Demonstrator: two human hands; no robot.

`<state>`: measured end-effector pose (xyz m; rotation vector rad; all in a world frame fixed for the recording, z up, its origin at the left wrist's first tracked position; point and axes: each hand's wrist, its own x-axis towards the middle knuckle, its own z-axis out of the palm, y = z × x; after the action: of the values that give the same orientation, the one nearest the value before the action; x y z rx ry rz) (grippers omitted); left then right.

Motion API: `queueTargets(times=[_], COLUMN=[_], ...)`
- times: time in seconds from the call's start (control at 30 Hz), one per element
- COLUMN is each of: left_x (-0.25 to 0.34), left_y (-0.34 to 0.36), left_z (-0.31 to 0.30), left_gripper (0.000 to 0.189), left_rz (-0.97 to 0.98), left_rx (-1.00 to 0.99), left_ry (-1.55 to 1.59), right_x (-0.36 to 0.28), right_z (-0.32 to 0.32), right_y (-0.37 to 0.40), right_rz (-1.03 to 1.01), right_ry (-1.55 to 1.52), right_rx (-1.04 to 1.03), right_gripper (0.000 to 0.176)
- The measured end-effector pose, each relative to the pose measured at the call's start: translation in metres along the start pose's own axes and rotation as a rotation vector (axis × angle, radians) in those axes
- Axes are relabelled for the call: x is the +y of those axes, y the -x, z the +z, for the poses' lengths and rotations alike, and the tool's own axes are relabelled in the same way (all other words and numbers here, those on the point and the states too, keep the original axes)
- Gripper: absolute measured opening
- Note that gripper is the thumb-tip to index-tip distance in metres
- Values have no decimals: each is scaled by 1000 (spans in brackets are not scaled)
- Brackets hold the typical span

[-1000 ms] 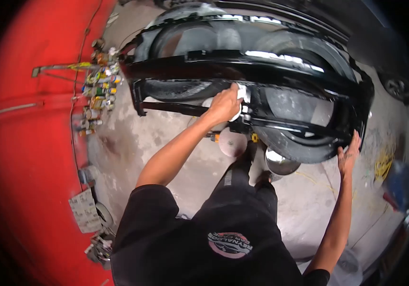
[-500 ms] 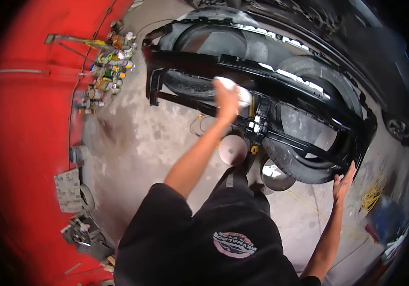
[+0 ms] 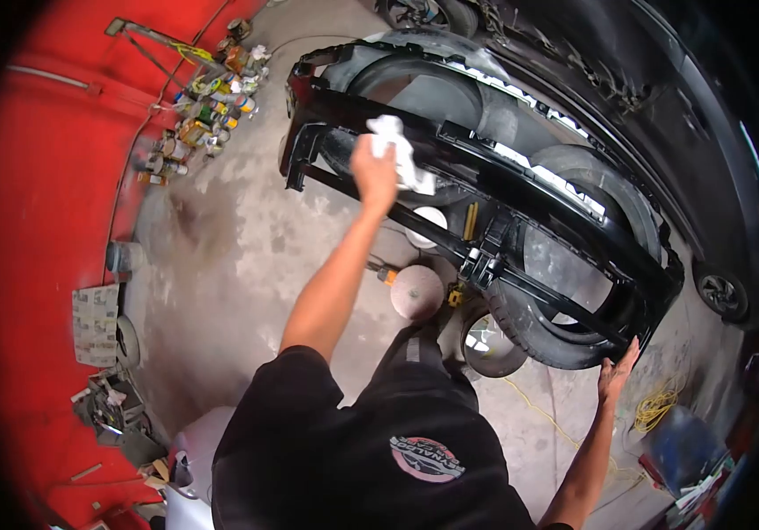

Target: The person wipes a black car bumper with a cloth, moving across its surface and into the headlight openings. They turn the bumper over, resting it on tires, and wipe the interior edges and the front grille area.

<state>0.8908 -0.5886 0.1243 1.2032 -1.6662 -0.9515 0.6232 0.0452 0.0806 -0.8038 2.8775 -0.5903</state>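
Note:
A black car bumper cover [image 3: 521, 181] lies slantwise across tires in front of me. My left hand [image 3: 374, 175] is closed around a crumpled white cloth [image 3: 402, 159], which rests against the bumper's left part. My right hand [image 3: 618, 374] touches the bumper's near right corner, fingers stretched out along its edge. Beneath the bumper are a tire on the right [image 3: 534, 340] and another at the back [image 3: 432, 84]. A white round lid or tub top [image 3: 426, 227] shows under the bumper's lower bar.
Near my legs are a round pinkish disc [image 3: 417, 292] and a shiny round bowl-like object [image 3: 493, 344]. Cans and bottles [image 3: 207, 110] line the red wall [image 3: 35, 265] at left. A dark car [image 3: 662, 132] stands at right, with a coiled yellow cord [image 3: 656, 408] on the floor.
My left hand has moved left along the bumper with the cloth, which now hangs more spread out. My right hand stays at the corner. The whole view has shifted and turned slightly.

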Motion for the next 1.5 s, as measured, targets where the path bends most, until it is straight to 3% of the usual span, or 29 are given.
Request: queueTargets(times=[0.03, 0.07, 0.13, 0.17, 0.2, 0.23, 0.27, 0.33, 0.43, 0.53, 0.6, 0.67, 0.73, 0.8, 0.83, 0.9, 0.93, 1.0, 1.03, 1.07, 1.1, 1.2, 1.23, 1.27, 1.3, 1.33, 1.4, 1.47, 1.5], left_x=[-3, 4, 32, 36, 47, 31, 46, 61, 64, 68, 53, 45, 44, 63, 59, 47, 40, 26, 8, -50, -62, -34, -22, -32, -33, -13, 6, 29, 28], left_y=[-13, -23, -21, -11, -5, 4, 7, -11, -43, -30, 9, 52, 83, 88, 87, 83, 81, 63, 52, 33, 27, 52, 78, 109, 132, 158, 196, 198, 193], left_z=[-11, -20, -16, 2, 18, 39, 48, 41, 27, 48, 75, 95, 99, 78, 69, 28, 1, -59, -78, -86, -98, -71, -60, -33, -19, -11, -7, -29, -37], left_gripper=[12, 13, 12, 14, 17, 32, 34, 35, 33, 33, 36, 42, 44, 40, 34, 25, 30, 41, 37, 34, 31, 29, 28, 28, 32, 39, 49, 53, 53], left_rz=[7, -70, -114, 139, 13, 511, 570, 514, 575, 433, 548, 564, 717, 626, 710, 679, 673, 422, 369, 522, 440, 334, 288, 351, 424, 412, 367, 318, 326], left_rx=[125, 110, 43, 60, -148, -103, -163, -378, -502, -294, -55, -55, -321, -632, -579, -573, -489, -385, -247, -216, -252, -292, -312, -81, -81, -102, -154, -369, -366], left_ry=[90, 282, 281, 7, -76, -627, -685, -693, -734, -729, -616, -426, -225, -166, -243, -414, -484, -535, -573, -687, -680, -701, -757, -646, -600, -654, -468, -502, -509], right_x=[4, 6, -3, -8, -6, -4, -1, -1, 6, 19, 20, 25, 20, 19, 22, 11, 8, 6, 6, 7, 2, 30, 26, 32, 35, 39, 37, 38, 39], right_z=[3, 5, 3, 1, 1, 2, 1, -3, 1, 16, 15, 14, 10, 10, 10, 5, 6, 5, 4, 4, 4, 12, 9, 5, 8, 15, 14, 17, 17], right_y=[-1, -3, -2, -2, -3, -3, -3, -6, -5, -5, -5, -4, -7, -8, -8, -4, -4, -4, -7, -4, -2, -5, -6, 0, -8, -10, -13, -12, -11], right_rz=[-51, -103, -53, -7, -15, -23, -30, -57, -78, -124, -139, -121, -99, -147, -155, -57, -54, -76, -108, -130, -96, -172, -93, -94, -140, -183, -164, -76, -76], right_ry=[-13, -24, -12, 2, 6, -6, -17, -8, 12, 41, -7, 17, 3, -47, -39, -1, 6, -68, -103, -134, -124, -47, 40, 41, 75, 105, 93, 118, 107], right_rx=[23, 46, 32, 12, 13, 8, 0, -12, 4, 80, 76, 72, 33, 50, 33, 14, -5, 7, -1, -11, -7, 26, -10, -23, 8, 41, 30, 27, 30], right_gripper=[100, 101, 102, 102, 102, 102, 101, 99, 96, 98, 96, 95, 96, 96, 96, 96, 96, 98, 98, 97, 97, 97, 97, 97, 97, 97, 98, 97, 97])
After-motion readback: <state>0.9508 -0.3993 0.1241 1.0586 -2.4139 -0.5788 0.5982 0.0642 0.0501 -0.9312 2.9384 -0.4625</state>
